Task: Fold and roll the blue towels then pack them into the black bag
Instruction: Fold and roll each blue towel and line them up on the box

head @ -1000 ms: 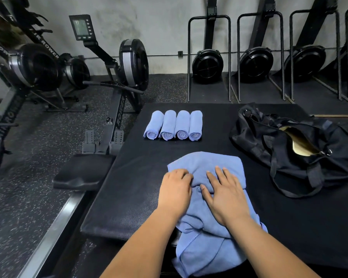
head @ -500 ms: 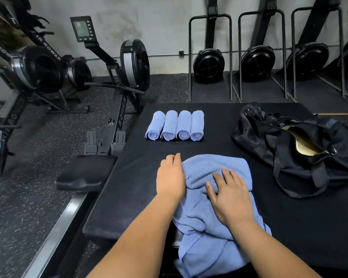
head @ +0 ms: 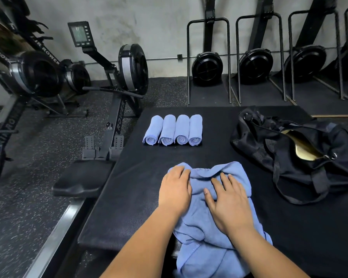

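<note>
- Loose blue towel (head: pixel 209 247) lies crumpled on the black bench (head: pixel 139 187), right in front of us. Its near end hangs over the bench edge and is cut off by the bottom of the frame.
- Left hand (head: pixel 176 189) is palm-down on the towel's far left corner. Fingers are together and nearly straight, pressing the cloth, not clasping it.
- Right hand (head: pixel 229 199) is flat on the middle of the towel with fingers spread, released, pressing only.
- The cloth under both palms is hidden, so we can't read the fold lines there.
- Four rolled towels (head: pixel 173 130) sit in a row farther back, touching side by side, spiral ends facing us.
- Black bag (head: pixel 301 157) is on the bench to the right, well apart from the rolls. It is unzipped and shows tan lining. Most of the inside is hidden, and the right end is clipped by the frame.
- Rowing machine (head: pixel 129 73) stands on the floor to the left of the bench.
</note>
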Action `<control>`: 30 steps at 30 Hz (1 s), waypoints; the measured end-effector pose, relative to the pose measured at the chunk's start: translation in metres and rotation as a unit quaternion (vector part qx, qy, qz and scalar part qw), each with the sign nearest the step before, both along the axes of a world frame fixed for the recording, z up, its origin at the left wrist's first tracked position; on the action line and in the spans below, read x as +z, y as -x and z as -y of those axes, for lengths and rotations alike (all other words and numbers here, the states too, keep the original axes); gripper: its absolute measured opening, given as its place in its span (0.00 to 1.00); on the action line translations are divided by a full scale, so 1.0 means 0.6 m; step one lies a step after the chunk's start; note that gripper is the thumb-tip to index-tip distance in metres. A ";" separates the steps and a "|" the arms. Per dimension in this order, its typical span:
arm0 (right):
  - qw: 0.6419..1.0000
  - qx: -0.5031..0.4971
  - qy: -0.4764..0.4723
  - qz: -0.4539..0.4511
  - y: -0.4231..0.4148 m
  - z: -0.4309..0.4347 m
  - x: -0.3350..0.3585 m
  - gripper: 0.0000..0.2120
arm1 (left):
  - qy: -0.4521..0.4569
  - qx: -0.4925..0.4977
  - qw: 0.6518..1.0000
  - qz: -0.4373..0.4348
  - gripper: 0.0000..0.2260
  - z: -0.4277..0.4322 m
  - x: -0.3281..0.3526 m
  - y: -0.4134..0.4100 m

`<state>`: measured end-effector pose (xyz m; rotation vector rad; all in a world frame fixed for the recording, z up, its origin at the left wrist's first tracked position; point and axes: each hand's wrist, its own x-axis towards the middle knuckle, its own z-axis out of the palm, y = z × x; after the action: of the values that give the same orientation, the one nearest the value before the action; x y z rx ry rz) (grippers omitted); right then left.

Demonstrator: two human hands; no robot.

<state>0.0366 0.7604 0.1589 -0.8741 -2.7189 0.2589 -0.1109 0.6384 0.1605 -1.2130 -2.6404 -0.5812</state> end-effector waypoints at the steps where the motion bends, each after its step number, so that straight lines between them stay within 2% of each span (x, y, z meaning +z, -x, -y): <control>1: 1.000 -0.001 0.000 0.001 0.000 0.000 -0.001 0.35 | 0.029 0.007 1.000 0.009 0.18 0.001 0.001 -0.005; 3: 1.000 -0.005 -0.001 0.002 0.000 0.000 -0.002 0.35 | 0.120 0.036 0.991 0.049 0.30 0.001 0.011 -0.011; 6: 1.000 -0.012 -0.003 0.005 0.000 0.000 -0.002 0.35 | 0.186 0.085 0.975 0.086 0.32 -0.003 0.021 -0.008; 9: 1.000 -0.016 -0.001 0.012 0.000 -0.001 -0.002 0.35 | 0.166 0.097 0.980 0.060 0.30 -0.006 0.029 -0.007; 12: 1.000 -0.015 0.002 0.018 0.001 -0.002 -0.002 0.36 | 0.136 0.022 0.990 0.007 0.24 -0.005 0.033 -0.006; 19: 0.999 -0.009 0.012 0.029 0.000 0.000 0.000 0.37 | 0.212 0.061 0.970 0.105 0.31 -0.020 0.053 0.059; 22: 0.999 -0.010 0.019 0.026 0.000 -0.001 0.001 0.37 | 0.191 0.071 0.972 0.117 0.31 -0.028 0.055 0.058; 27: 0.999 -0.007 0.022 0.039 0.001 -0.002 0.004 0.37 | 0.072 0.036 0.996 0.029 0.30 -0.011 0.036 -0.010; 30: 0.998 0.004 0.031 0.056 0.005 -0.009 0.006 0.38 | 0.079 0.026 0.996 0.043 0.33 0.012 0.010 -0.030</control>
<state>0.0335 0.7658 0.1625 -0.9205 -2.8323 0.3065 -0.0930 0.6310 0.1663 -1.1805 -2.8287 -0.4327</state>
